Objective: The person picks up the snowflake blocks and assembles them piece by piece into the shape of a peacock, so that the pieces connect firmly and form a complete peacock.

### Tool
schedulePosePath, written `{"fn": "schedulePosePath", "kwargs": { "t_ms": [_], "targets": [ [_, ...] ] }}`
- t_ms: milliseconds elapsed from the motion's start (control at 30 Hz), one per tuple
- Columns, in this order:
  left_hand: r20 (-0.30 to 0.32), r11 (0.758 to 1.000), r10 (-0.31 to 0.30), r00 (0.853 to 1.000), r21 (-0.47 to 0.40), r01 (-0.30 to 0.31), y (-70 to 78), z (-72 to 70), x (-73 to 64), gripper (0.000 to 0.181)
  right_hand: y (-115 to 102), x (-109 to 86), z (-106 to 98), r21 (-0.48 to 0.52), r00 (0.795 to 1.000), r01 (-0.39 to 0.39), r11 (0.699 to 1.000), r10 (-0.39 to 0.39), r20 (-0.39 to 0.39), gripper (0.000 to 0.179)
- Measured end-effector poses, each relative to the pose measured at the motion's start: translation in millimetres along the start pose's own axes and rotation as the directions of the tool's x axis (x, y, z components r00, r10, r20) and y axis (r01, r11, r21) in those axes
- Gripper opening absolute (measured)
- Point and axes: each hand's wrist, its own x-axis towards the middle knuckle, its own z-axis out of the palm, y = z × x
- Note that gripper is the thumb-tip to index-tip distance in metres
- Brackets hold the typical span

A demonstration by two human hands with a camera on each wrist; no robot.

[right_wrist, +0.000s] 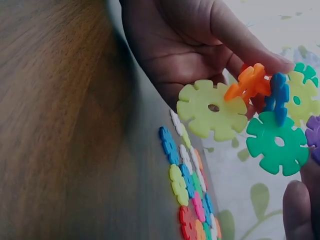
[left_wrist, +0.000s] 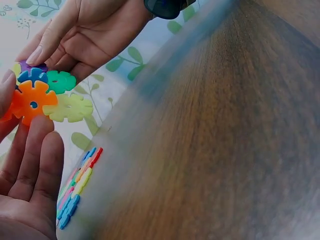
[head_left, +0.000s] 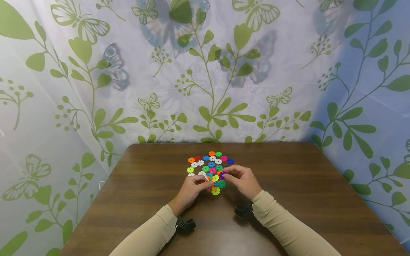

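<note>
Several notched, flower-shaped plastic discs are joined into a small cluster between the two hands, raised off the table. My left hand [head_left: 189,192] pinches the cluster by an orange disc [left_wrist: 35,96] between thumb and fingers. From the other side, my right hand [head_left: 246,182] pinches a purple disc [right_wrist: 314,134] at the cluster's edge. A blue disc [right_wrist: 279,94], a green disc [right_wrist: 267,159] and a yellow disc [right_wrist: 195,117] stick out at differing angles. Fingers hide some of the joints, so I cannot tell whether the purple disc is slotted in.
Loose flower discs [head_left: 206,158] in many colours lie flat on the brown wooden table [head_left: 153,170] just beyond the hands. A leaf-and-butterfly patterned curtain [head_left: 205,81] hangs behind the table's far edge.
</note>
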Motion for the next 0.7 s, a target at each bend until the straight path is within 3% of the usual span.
{"fn": "schedulePosePath", "kwargs": {
  "t_ms": [233,467,700],
  "targets": [
    [0.012,0.999,0.022,1.0,0.043,-0.023,-1.1,-1.0,0.7,0.017,0.5,-1.2,1.7,-0.013,0.997,0.061,0.998,-0.06,0.038,0.017],
    [0.005,0.992,0.043,0.999,0.121,-0.043,0.0,-1.9,0.1,0.019,0.7,-1.7,3.0,-0.031,0.997,0.052,0.998,-0.05,0.051,0.014],
    [0.042,0.982,0.044,0.998,0.179,-0.051,-1.5,-3.0,-0.9,0.015,-6.8,-1.2,6.3,-0.16,0.983,0.179,0.971,-0.17,0.07,0.018]
  ]
}}
